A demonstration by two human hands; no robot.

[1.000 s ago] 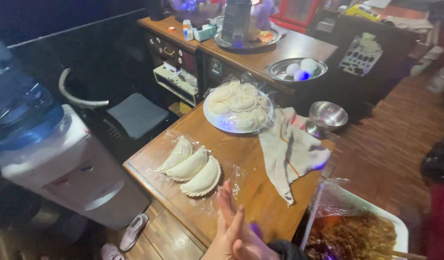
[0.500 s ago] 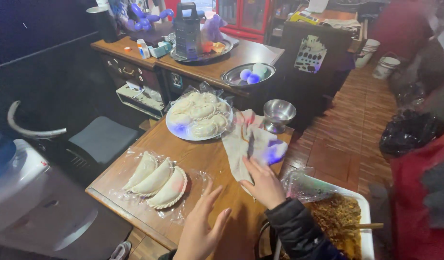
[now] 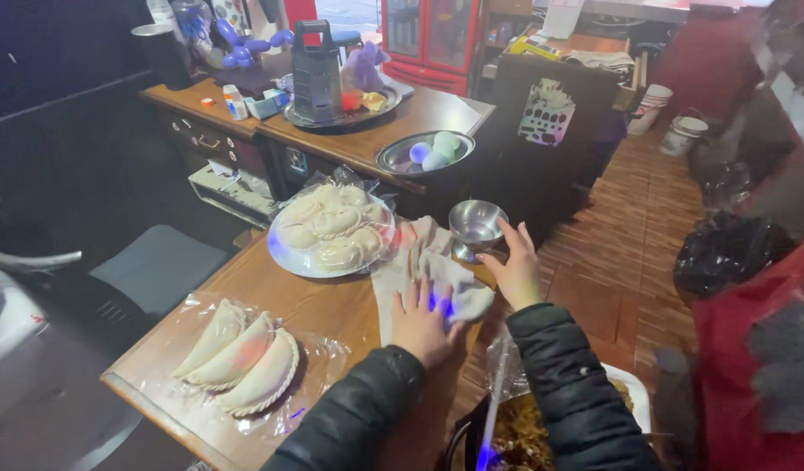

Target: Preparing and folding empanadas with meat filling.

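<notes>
Left hand (image 3: 424, 324): lies palm down on the pale cloth, fingers spread and flat; its grip is wide and clasps nothing.
Right hand (image 3: 515, 266): reaches to the small steel bowl, fingertips at its near rim; the fingers are loosely parted, and I cannot tell whether they grasp the rim or only touch it.
Cloth (image 3: 419, 262): a crumpled whitish kitchen cloth on the wooden tabletop (image 3: 306, 310), between the plate of dough rounds and the steel bowl, one bunched end under the left hand.
Steel bowl (image 3: 476, 222): small, shiny, upright at the far right edge of the tabletop, just beside the cloth.
Plate of dough rounds (image 3: 332, 231): a round plate piled with pale dough pieces under clear plastic, left of the cloth.
Folded pasties (image 3: 245, 358): three raw half-moon turnovers with crimped edges, overlapping on a clear plastic sheet at the near left end of the tabletop, well apart from both hands.
Filling tray (image 3: 633, 397): a white tray with dark brown filling, at the lower right, partly hidden by the right sleeve.
Box grater (image 3: 317, 78): upright on a tray on the farther counter.
</notes>
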